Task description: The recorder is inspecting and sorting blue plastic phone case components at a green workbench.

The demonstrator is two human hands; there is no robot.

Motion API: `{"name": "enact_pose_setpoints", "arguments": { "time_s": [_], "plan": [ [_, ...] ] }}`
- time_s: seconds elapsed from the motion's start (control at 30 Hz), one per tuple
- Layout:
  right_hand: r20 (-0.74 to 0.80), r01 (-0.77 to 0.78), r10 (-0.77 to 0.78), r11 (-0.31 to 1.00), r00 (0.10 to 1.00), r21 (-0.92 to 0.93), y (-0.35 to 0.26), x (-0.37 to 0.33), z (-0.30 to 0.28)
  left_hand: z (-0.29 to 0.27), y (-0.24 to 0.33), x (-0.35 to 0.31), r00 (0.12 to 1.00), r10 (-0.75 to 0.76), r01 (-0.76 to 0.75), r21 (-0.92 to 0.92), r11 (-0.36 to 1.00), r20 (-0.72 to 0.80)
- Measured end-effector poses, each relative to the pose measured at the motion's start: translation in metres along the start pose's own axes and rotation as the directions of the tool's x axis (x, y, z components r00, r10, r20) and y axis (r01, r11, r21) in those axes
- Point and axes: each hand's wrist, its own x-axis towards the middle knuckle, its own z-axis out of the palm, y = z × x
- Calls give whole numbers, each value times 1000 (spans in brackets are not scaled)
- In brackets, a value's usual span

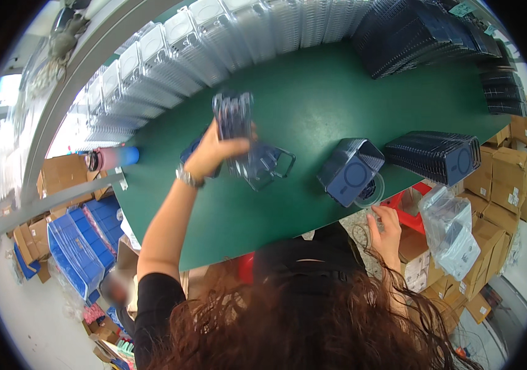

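My left hand [214, 151] is closed round a small bunch of dark phone cases [234, 111], held upright above the table and a little blurred. Beneath and beside that hand, more loose navy and see-through phone cases [266, 163] lie on the green table [300, 92]. At the table's near edge my right hand [387, 229] has its fingers apart and holds nothing. Just beyond it stand a round clear container [373, 196] and a leaning stack of navy phone cases [351, 176] with a ring mark on the front one.
A long row of dark cases [430, 154] stands at the right. Clear cases [183, 49] line the far edge, beside black stacks [405, 40]. A pink and blue bottle [118, 158] is at the left. Cardboard boxes [498, 179], a red stool [405, 200] and blue bins [78, 246] surround the table.
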Motion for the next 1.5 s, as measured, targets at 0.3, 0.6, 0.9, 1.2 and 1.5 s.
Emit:
{"name": "enact_pose_setpoints", "arguments": {
  "time_s": [0.3, 0.6, 0.9, 1.2, 1.5],
  "plan": [
    [97, 492, -702, 584, 705, 646, -126, 38, -13, 219, -64, -177, 988, -139, 86, -518, 851, -65],
    [294, 437, -826, 517, 482, 737, -81, 25, -26, 306, -75, -200, 955, -286, 166, -669, 725, -74],
    [259, 376, -622, 700, 739, 607, 29, 47, -43, 346, -116, -181, 901, 19, -333, -661, 672, -434],
    [463, 375, -365, 924, 808, 75, 119, 92, 46, 363, -113, -153, 873, 103, -443, -684, 579, -477],
    [476, 334, -250, 937, 843, -101, 114, 84, 74, 378, -112, -160, 854, 34, -435, -676, 595, -520]
  ]
}}
